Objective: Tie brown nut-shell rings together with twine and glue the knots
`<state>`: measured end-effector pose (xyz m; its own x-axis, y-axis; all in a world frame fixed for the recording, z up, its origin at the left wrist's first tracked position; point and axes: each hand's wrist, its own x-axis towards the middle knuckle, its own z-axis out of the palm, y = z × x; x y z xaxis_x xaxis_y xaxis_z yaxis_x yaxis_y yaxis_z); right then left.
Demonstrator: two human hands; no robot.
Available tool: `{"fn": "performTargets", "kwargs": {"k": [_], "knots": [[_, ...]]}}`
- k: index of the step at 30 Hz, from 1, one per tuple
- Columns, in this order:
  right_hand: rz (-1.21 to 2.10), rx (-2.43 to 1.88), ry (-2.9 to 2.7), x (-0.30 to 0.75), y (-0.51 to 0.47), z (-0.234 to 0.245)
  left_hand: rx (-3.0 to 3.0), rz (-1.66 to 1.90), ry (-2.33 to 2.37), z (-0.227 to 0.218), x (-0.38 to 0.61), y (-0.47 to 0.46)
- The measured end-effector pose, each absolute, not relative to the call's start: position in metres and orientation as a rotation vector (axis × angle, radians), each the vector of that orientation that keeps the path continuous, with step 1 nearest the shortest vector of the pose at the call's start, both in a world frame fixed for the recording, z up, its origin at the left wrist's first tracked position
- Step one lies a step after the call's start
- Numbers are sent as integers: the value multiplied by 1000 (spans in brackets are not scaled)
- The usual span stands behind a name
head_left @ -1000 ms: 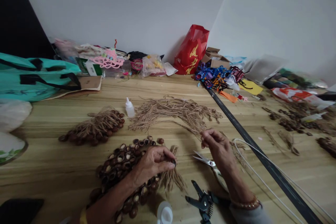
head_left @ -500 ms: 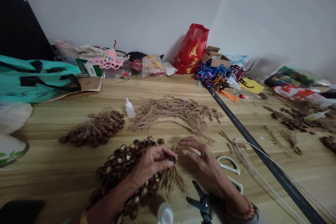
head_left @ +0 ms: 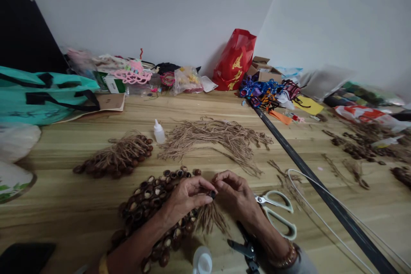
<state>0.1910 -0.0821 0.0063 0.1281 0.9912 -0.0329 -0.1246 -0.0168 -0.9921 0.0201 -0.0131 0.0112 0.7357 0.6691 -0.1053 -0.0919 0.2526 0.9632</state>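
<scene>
1. Left hand (head_left: 186, 199): thumb and fingers pinched shut on a small dark bead (head_left: 212, 195), held just above the worktop (head_left: 80, 209), front centre.
2. Right hand (head_left: 237, 197): fingers curled in, with the tips meeting the bead from the other side. The two hands are together at that one spot. I cannot tell whether the right one actually grips anything.
3. Directly beneath the hands is a frayed tuft of tan cord ends (head_left: 210, 218), fanned out on the wood.
4. Under the left forearm is a heap of brown hollow beads (head_left: 146, 203). The arm lies across its near edge.
5. Just right of the right hand lie white-handled scissors (head_left: 278, 212), flat with the blades towards the hand. Dark pliers (head_left: 245, 250) sit near the wrist, partly covered by it. A white cap (head_left: 202, 261) is at the bottom edge.
6. Further out are a loose pile of tan cords (head_left: 218, 137), a small dropper bottle (head_left: 158, 132) standing upright beside it, and to the left a bundle of corded beads (head_left: 117, 158).
7. A black strip (head_left: 289, 147) runs diagonally across the worktop, with a white wire (head_left: 305, 192) looping alongside it.
8. Against the back wall stand a red bag (head_left: 236, 58), a cardboard box (head_left: 261, 70), a colourful tangle (head_left: 258, 92) and a teal bag (head_left: 38, 98) far left.
9. The worktop is pale wood planks. The walls (head_left: 160, 8) are plain white and meet in a corner.
</scene>
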Motion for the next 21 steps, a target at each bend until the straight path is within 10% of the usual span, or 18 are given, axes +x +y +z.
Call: {"fn": "performTargets", "kwargs": {"k": [21], "knots": [[443, -1419, -1753, 185, -90, 5, 1289, 705, 779, 1, 20, -5]]}}
